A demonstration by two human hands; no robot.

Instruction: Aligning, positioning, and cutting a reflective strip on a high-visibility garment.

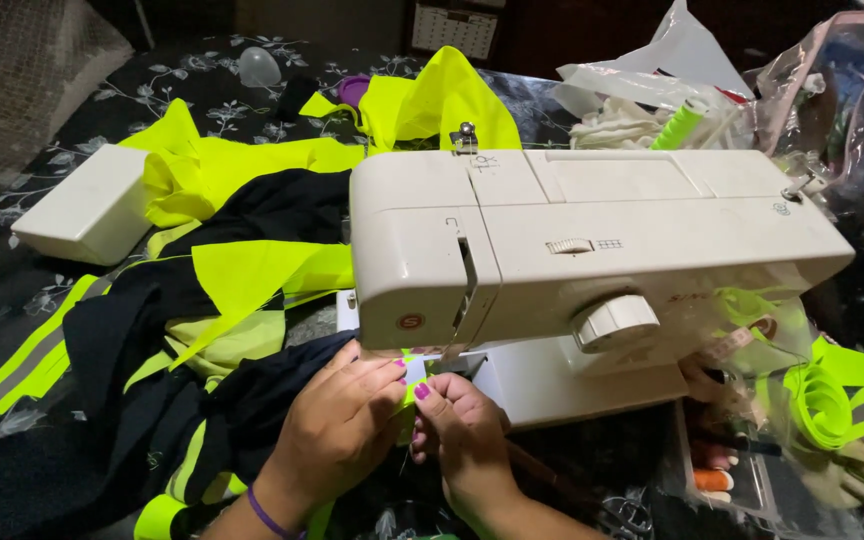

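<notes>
Dark floral cloth (252, 95) covers the surface, where a white sewing machine (592, 250) stands among heaps of yellow and navy fabric (232, 270). Beneath its needle end, the left hand (337, 430) and the right hand (462, 435) meet, fingertips pressed together, apparently pinching a small yellow fabric piece (410, 395).

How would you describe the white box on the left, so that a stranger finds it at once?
Start at the white sewing machine and look left, past the heap of yellow and dark fabric. The white box lies on the dark flowered cloth. It is the only hard, plain, rectangular thing there.
</notes>
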